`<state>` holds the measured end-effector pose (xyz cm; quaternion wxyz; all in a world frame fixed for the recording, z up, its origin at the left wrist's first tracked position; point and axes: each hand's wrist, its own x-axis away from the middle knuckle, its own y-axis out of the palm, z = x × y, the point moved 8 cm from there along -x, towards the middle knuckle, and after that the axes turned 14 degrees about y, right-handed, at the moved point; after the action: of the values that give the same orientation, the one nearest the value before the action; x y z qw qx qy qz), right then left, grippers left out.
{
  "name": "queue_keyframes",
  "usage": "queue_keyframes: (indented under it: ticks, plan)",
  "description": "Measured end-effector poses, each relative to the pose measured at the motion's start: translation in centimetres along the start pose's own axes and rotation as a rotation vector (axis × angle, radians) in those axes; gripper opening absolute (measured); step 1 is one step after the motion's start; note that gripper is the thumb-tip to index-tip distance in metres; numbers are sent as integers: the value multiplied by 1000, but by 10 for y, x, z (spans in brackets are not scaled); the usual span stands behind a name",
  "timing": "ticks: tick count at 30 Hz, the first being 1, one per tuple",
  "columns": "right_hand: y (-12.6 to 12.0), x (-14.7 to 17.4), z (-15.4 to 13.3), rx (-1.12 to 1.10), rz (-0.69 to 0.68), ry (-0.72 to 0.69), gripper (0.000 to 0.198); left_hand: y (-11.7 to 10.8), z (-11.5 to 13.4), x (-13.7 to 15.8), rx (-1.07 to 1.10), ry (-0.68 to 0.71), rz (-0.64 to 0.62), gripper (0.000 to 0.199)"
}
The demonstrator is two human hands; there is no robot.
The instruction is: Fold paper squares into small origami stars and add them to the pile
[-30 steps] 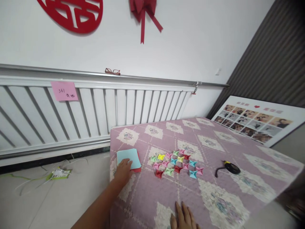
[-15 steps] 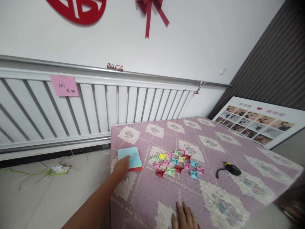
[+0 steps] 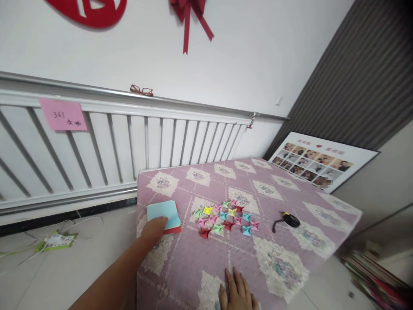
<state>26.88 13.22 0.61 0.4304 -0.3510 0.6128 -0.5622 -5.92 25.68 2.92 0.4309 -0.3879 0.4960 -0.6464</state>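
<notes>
My left hand (image 3: 155,229) is at the near edge of a stack of coloured square paper (image 3: 163,211), light blue on top with red showing below. One digit lies over the blue sheet; the other fingers are tucked out of sight, so the hand looks closed on the stack's edge. To the right, several folded paper stars (image 3: 223,215) in pink, green, yellow, red and blue stand in rough rows. My right hand (image 3: 238,292) rests flat at the near side, fingers spread, holding nothing.
The purple patterned bed or mattress top (image 3: 190,258) carries everything. A black tape measure (image 3: 291,220) with a strap lies to the right. Behind are a white radiator (image 3: 161,137) and glasses (image 3: 141,90) on a pipe. A power strip (image 3: 56,242) with cables lies on the floor at left.
The whole view has shifted, so things appear further left. Both hands stay in nearly the same places, the left at the paper stack and the right on the cover.
</notes>
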Motion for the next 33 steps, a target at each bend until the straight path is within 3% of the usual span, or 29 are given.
queue_keyframes:
  ticks: [4,10,16,23,33]
  plan:
    - [-4,3,0,2,-2,4,47,6,-3,-4,-25,12,-24,32]
    - [-4,4,1,-3,-22,15,47,8,-11,-9,-51,-24,-35,29]
    - [-3,3,2,-17,-47,10,47,3,-9,-7,-80,-57,-13,39]
    - [5,1,4,-32,-118,8,50,-6,10,-8,-105,0,-16,17]
    - [15,-2,4,-20,-59,-23,52,-11,11,-11,-134,13,-65,23]
